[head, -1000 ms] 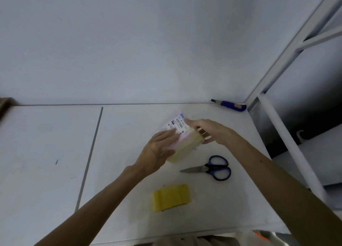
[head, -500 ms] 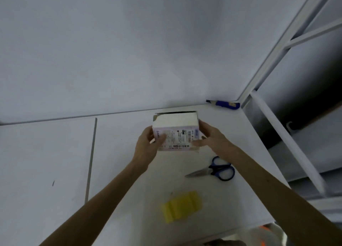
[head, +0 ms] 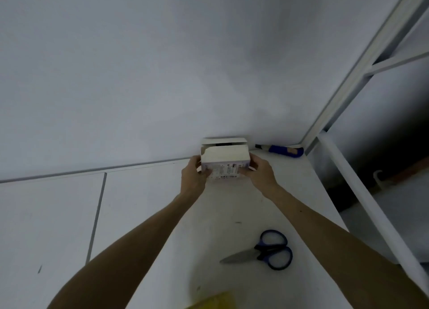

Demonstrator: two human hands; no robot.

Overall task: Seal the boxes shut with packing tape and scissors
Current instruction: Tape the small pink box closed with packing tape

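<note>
Head view: a small white box [head: 224, 160] is at the back of the worktop [head: 139, 215], by the wall, top flap open. The flap should be pressed flat and square before taping. The left hand [head: 193, 177] and right hand [head: 260, 172] grip its ends, fingers curled. Scissors [head: 267, 250] lie nearer, and what is likely the yellow tape [head: 216, 301] nearest.

The small white cardboard box [head: 224, 156] looks matt. The blue-handled scissors [head: 262, 253] have dull metal blades and glossy plastic loops. The white surface [head: 144, 206] is smooth.

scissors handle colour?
Blue, with dark inner trim, on the scissors lying on the table; head view.
</note>
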